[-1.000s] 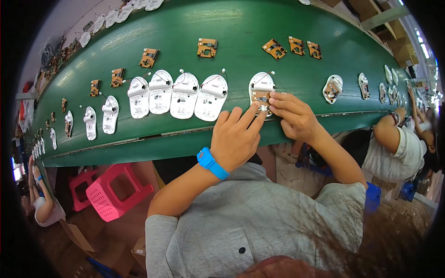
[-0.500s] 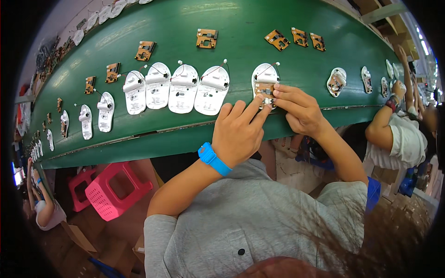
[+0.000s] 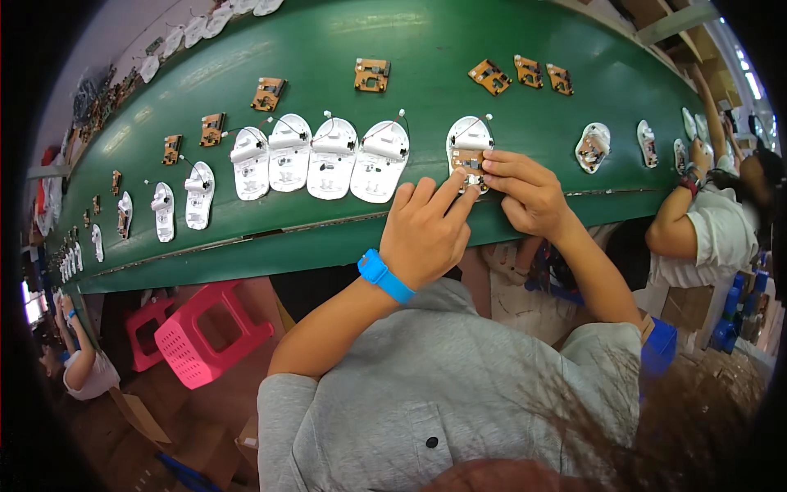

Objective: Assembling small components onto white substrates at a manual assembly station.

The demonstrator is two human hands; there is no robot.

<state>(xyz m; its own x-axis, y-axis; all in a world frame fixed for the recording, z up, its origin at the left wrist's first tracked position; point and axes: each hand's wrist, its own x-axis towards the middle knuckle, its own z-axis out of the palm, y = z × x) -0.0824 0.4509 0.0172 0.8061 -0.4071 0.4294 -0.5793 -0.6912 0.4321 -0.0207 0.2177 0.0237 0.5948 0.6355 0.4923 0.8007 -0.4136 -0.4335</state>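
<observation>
In front of me a white oval plastic shell lies on the green work surface, with a brown circuit board set in its lower half. My left hand, wearing a blue wristband, comes in from the left; its fingertips press on the board's lower end. My right hand grips the board's right edge with bent fingertips, the thumb mostly hidden. Thin wires with a small white connector rise from the shell's top. How the board sits under my fingers is hidden.
Several white shells with wires stand in a row to the left. Loose circuit boards lie along the far side, three at the right. Shells with boards lie further right. A pink stool stands below; a co-worker works at right.
The shells and boards on the left appear slightly further right in view. Both my hands stay on the same board, with only slight finger movement.
</observation>
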